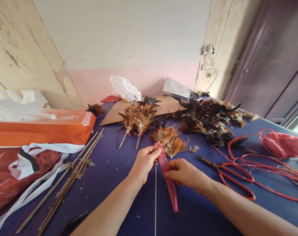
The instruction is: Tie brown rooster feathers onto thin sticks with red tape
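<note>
Your left hand (144,162) is closed to a pinch, thumb over fingers, on the upper end of the red plastic strip (173,194), and your right hand (179,172) pinches the same strip farther down with its fingers curled in, so the stretch between the two grips is probably kept straight and flat by being held at two places. Below your right hand the strip's tail runs free towards you beside the white line on the blue table (129,205); whether it touches the surface you cannot tell. Just beyond your left fingertips lies a loose feather bundle (172,141), and the strip's upper end overlaps it in view, though contact is unclear. Your scissors (217,166) lie to the right, blades towards the feathers and handles nearer you, which seems handy for your right hand; the red twine ball (284,144) sits beyond them, perhaps set aside so its loose strands spread clear of your working spot. Two feathered sticks (136,119) rest with their heads on the cardboard (112,116) and their bare ends towards you, while the bare sticks (72,177) lie together on your left, likely grouped to stay within reach
</note>
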`<state>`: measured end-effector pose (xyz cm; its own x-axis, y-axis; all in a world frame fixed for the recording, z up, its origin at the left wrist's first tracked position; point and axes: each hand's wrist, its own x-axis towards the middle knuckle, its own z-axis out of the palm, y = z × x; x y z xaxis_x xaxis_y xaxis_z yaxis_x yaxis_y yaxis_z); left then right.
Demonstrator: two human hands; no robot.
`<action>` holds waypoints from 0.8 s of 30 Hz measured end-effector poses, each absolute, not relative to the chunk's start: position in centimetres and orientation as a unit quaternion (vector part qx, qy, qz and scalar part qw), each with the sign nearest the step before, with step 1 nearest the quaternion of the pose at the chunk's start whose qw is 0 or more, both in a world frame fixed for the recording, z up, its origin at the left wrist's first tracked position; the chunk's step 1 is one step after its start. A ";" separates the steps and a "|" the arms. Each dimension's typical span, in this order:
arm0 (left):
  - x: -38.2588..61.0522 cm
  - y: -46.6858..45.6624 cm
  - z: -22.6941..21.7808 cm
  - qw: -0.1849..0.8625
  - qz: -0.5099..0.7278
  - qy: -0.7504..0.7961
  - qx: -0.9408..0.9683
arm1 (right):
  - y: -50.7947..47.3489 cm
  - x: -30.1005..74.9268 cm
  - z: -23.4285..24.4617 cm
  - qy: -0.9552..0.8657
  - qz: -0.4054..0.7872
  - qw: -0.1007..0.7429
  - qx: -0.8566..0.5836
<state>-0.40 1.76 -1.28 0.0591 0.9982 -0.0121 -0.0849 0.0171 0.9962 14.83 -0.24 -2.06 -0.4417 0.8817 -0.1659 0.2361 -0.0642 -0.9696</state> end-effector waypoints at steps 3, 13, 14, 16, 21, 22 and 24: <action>-0.5 1.8 -1.2 0.552 0.512 0.477 0.454 | -0.3 15.3 -2.0 -0.661 0.563 0.241 -0.434; -0.6 2.1 -2.1 0.455 0.467 0.491 0.578 | -1.1 15.9 -0.7 -0.737 0.528 0.059 -0.417; -0.8 2.3 -2.3 0.438 0.443 0.497 0.604 | -1.3 16.0 -0.4 -0.739 0.528 0.034 -0.417; -1.2 2.6 -2.8 0.410 0.389 0.501 0.655 | -1.9 16.1 0.2 -0.748 0.527 -0.024 -0.404; -1.4 2.7 -3.5 0.357 0.303 0.501 0.728 | -2.5 16.9 2.1 -0.762 0.525 -0.086 -0.370; -1.4 2.6 -3.4 0.356 0.291 0.496 0.736 | -2.1 17.2 2.3 -0.762 0.518 -0.076 -0.382; -1.2 2.5 -3.3 0.359 0.265 0.486 0.751 | -0.8 17.8 2.2 -0.753 0.507 -0.015 -0.419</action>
<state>-1.25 2.48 -3.29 0.3864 0.9210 0.0498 0.5402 -0.2698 0.7971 17.81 -0.76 2.18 -0.6487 0.6161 -0.4466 0.6461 0.1359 -0.7510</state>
